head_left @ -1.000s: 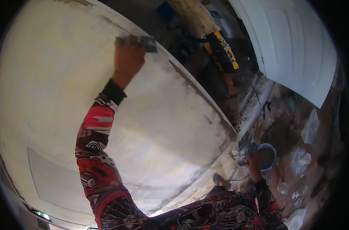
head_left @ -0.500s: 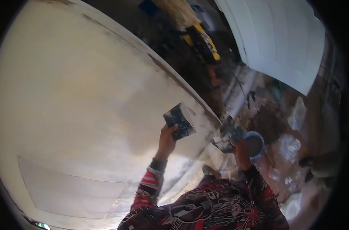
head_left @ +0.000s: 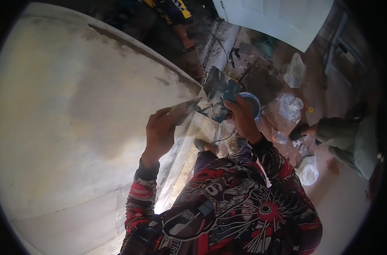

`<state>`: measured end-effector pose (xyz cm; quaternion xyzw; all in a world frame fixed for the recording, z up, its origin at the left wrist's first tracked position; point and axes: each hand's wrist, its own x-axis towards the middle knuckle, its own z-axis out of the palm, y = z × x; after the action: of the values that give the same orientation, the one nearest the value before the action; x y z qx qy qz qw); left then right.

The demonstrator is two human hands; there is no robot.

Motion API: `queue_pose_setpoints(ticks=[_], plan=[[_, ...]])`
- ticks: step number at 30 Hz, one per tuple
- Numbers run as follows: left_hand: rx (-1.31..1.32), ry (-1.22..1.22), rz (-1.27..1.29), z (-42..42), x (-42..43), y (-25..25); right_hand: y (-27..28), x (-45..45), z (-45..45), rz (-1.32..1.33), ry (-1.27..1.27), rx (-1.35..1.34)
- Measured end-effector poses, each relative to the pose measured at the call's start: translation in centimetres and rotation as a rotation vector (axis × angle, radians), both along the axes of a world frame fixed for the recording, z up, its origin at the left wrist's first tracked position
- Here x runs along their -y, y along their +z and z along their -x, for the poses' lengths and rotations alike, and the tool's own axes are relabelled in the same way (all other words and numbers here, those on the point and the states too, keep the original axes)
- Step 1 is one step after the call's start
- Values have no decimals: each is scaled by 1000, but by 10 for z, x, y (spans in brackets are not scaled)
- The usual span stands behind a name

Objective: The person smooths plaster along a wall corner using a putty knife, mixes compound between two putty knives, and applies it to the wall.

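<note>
My left hand (head_left: 160, 131) is closed on a flat putty blade (head_left: 185, 111), which is tilted with its tip close to the second blade. Closed on the handle side of that wide dark blade (head_left: 214, 83) is my right hand (head_left: 244, 117). Pale putty (head_left: 205, 104) lies on the wide blade near the other blade's tip; whether the two blades touch I cannot tell. A blue-rimmed bucket (head_left: 256, 102) stands partly hidden behind my right hand. To the left spreads a large plastered wall (head_left: 74, 119) with damp-looking grey patches.
At the right a person in a grey-green garment (head_left: 340, 134) is low to the floor. Another person's leg (head_left: 183, 36) shows at the top, near a white door (head_left: 270, 19). Clear plastic bags (head_left: 294, 72), a white bag (head_left: 308, 170) and a cable lie on the floor.
My left hand has come down from the wall with its blade, over to the blade in my right hand. The view has shifted downward and right, showing more floor and the person at the right.
</note>
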<state>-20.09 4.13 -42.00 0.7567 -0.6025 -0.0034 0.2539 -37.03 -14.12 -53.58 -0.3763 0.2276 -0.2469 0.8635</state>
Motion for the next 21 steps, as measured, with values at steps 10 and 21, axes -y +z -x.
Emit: queue_pose_setpoints(ticks=[10, 21], plan=[[155, -45, -121, 33, 21, -3, -6, 0, 3, 126, -41, -72], [352, -120, -304, -73, 7, 93, -66, 10, 4, 1, -233, -63]])
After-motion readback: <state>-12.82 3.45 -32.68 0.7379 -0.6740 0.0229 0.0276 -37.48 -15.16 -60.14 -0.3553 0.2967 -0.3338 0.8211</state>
